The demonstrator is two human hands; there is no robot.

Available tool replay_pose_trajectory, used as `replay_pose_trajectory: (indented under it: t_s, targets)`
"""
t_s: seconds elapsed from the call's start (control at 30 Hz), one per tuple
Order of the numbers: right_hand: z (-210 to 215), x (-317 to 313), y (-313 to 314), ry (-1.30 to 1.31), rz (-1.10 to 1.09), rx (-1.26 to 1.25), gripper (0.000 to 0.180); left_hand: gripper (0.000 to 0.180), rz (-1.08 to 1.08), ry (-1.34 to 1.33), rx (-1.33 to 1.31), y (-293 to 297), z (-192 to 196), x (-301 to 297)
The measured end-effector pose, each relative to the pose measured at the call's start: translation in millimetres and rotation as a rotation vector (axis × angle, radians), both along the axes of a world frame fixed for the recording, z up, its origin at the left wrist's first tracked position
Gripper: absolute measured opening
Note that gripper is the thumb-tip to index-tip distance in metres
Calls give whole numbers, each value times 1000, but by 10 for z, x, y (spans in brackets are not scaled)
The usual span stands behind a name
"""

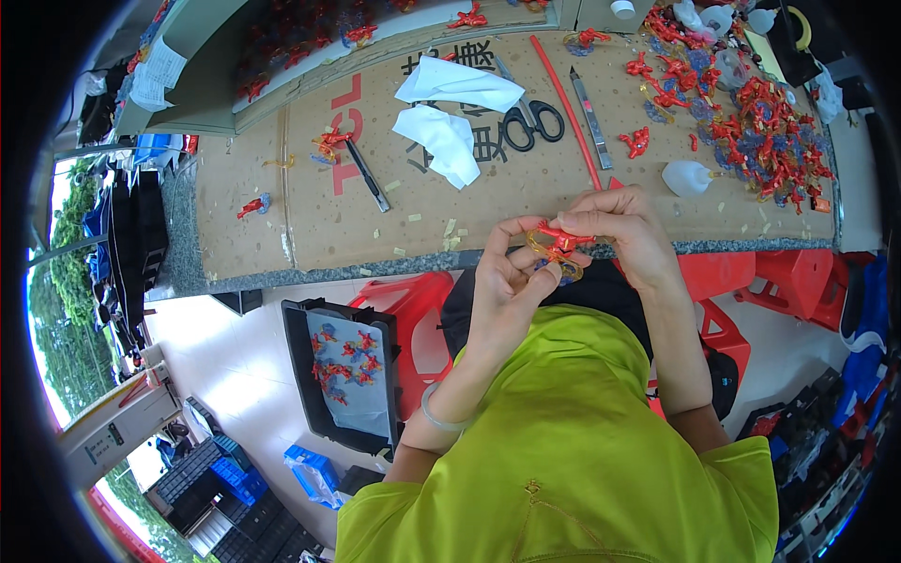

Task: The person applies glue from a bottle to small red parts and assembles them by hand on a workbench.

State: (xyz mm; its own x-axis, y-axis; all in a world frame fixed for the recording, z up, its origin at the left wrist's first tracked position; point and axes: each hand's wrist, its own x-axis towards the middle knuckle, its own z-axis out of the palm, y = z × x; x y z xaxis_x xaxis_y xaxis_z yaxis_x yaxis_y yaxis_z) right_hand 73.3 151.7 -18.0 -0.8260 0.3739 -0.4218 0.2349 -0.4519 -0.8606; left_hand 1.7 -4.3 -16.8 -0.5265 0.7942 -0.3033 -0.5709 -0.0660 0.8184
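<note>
A small red figurine (pixel 561 241) with clear yellow and blue parts is held between my two hands, just off the table's front edge. My left hand (pixel 508 286) pinches it from the left and below, thumb against its lower side. From the right, my right hand (pixel 622 230) grips its upper part between thumb and fingers. The fingers hide some of the figurine. Ahead on the cardboard-covered table (pixel 375 249) lie black-handled scissors (pixel 533 128), a slim metal-tipped knife (pixel 589 113) and a long red stick (pixel 567 113).
Similar figurines form a large pile (pixel 765 136) at the right, beside a white squeeze bottle (pixel 688 177). White cloths (pixel 439 139) and a dark slim tool (pixel 368 176) lie further left. Below the table, a black tray (pixel 302 342) holds several figurines near a red stool (pixel 427 298).
</note>
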Motion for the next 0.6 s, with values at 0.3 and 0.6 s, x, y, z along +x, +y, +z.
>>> replay_pose_trajectory:
  t_s: [0.3,0.6]
  targets:
    - [13,-41,1,-30,53,6,16,45,-63,-99,-5,-32,30,-65]
    - [-39,-29,2,-4,50,-16,15,43,-43,-89,-4,-33,52,-46]
